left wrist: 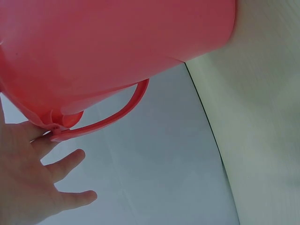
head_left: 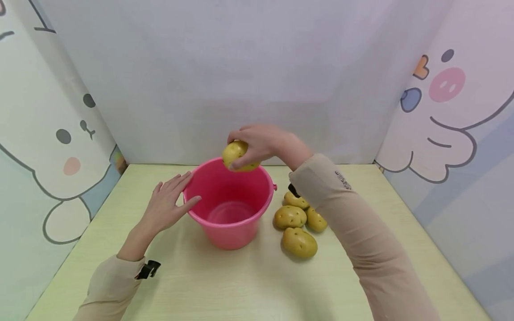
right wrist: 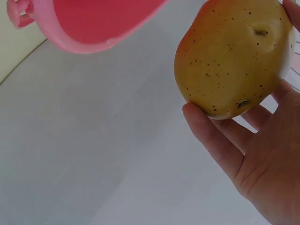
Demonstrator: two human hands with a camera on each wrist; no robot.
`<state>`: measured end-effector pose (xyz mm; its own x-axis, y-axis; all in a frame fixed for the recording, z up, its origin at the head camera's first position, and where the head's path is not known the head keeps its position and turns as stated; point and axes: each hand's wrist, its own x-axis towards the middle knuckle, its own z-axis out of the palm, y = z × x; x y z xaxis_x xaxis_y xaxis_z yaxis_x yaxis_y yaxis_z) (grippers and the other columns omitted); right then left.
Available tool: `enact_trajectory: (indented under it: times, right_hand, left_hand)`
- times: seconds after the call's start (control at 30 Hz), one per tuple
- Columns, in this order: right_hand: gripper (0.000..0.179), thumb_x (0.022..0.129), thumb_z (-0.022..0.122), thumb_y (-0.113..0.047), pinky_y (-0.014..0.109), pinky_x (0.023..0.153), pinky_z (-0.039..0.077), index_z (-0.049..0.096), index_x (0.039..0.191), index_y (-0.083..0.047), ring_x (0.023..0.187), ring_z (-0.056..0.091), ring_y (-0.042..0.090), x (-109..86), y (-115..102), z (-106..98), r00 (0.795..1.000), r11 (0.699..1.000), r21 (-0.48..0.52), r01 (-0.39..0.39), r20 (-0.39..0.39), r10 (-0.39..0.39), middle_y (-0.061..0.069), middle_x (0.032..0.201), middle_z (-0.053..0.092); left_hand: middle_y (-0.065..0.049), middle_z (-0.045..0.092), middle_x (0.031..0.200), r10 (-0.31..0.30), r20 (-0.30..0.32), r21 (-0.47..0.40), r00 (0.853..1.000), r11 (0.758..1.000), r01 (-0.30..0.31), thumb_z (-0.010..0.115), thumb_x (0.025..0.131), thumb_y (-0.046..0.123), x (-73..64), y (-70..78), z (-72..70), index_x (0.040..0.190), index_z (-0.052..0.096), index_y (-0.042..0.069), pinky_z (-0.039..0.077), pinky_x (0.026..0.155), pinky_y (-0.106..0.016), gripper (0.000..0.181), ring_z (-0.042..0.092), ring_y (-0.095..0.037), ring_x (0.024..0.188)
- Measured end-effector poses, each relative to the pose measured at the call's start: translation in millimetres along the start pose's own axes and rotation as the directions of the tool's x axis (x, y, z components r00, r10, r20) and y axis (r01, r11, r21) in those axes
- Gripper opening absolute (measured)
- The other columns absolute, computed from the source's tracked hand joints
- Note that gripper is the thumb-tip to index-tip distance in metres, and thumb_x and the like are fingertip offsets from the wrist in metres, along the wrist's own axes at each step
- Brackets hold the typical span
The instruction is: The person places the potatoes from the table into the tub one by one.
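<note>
My right hand grips a yellow-brown potato above the far right part of a pink bucket's rim. Dark specks and small dimples mark this potato in the right wrist view, with fingers and thumb around it. The bucket stands upright, and its visible inside holds nothing. At the bucket's left rim, my left hand touches with extended fingers, the thumb reaching over the edge. Spread fingers of this hand meet the rim beside the pink handle in the left wrist view.
Several potatoes lie on the table right of the bucket, one partly hidden by the right sleeve. The pale yellow table meets a white back wall. Side panels with cartoon animals stand left and right.
</note>
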<state>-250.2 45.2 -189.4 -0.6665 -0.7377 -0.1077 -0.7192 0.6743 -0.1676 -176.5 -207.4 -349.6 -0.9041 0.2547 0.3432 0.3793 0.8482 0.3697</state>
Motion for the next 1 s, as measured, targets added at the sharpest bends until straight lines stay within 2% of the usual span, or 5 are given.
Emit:
enact_trajectory:
  times: [0.23, 0.47, 0.7, 1.0]
  right_hand:
    - [0.056, 0.069, 0.066, -0.049, 0.021, 0.064, 0.045, 0.047, 0.114, -0.02, 0.089, 0.045, 0.009, 15.6, -1.8, 9.3, 1.0, 1.0, 0.022, -0.004, 0.024, 0.004, -0.006, 0.099, 0.048]
    - [0.056, 0.068, 0.068, -0.048, 0.021, 0.064, 0.046, 0.047, 0.113, -0.021, 0.088, 0.047, 0.009, 28.6, -8.5, 18.0, 0.998, 0.998, 0.044, -0.036, 0.055, 0.034, -0.006, 0.1, 0.05]
    - [0.058, 0.07, 0.067, -0.048, 0.021, 0.067, 0.045, 0.047, 0.117, -0.02, 0.091, 0.046, 0.009, 41.1, -13.2, 26.7, 0.995, 0.998, 0.024, -0.055, 0.084, 0.053, -0.006, 0.104, 0.05]
    - [0.058, 0.066, 0.07, -0.047, 0.019, 0.063, 0.045, 0.047, 0.113, -0.024, 0.089, 0.046, 0.009, 49.0, -16.7, 38.7, 0.988, 0.991, 0.044, -0.128, 0.094, 0.123, -0.008, 0.103, 0.05]
  left_hand:
    - [-0.014, 0.035, 0.135, 0.001, 0.001, 0.0, 1.0, 1.0, -0.001, 0.052, 0.083, 0.048, -0.2, -0.4, -0.8, 0.136, 0.034, 0.006, 0.014, 0.092, -0.062, 0.07, 0.025, -0.035, 0.123]
    - [-0.015, 0.034, 0.135, -0.014, 0.018, 0.004, 1.0, 1.0, 0.014, 0.055, 0.082, 0.045, 0.9, -0.2, -0.7, 0.136, 0.033, 0.006, 0.014, 0.092, -0.062, 0.07, 0.025, -0.036, 0.123]
    - [-0.015, 0.035, 0.135, -0.016, 0.018, 0.0, 1.0, 1.0, 0.016, 0.055, 0.082, 0.045, 1.3, 0.6, -1.8, 0.136, 0.032, 0.006, 0.015, 0.092, -0.063, 0.07, 0.024, -0.036, 0.123]
    - [-0.014, 0.035, 0.135, -0.013, 0.02, -0.002, 1.0, 1.0, 0.013, 0.052, 0.083, 0.048, 1.0, 0.0, -1.1, 0.136, 0.032, 0.007, 0.015, 0.092, -0.062, 0.071, 0.025, -0.035, 0.123]
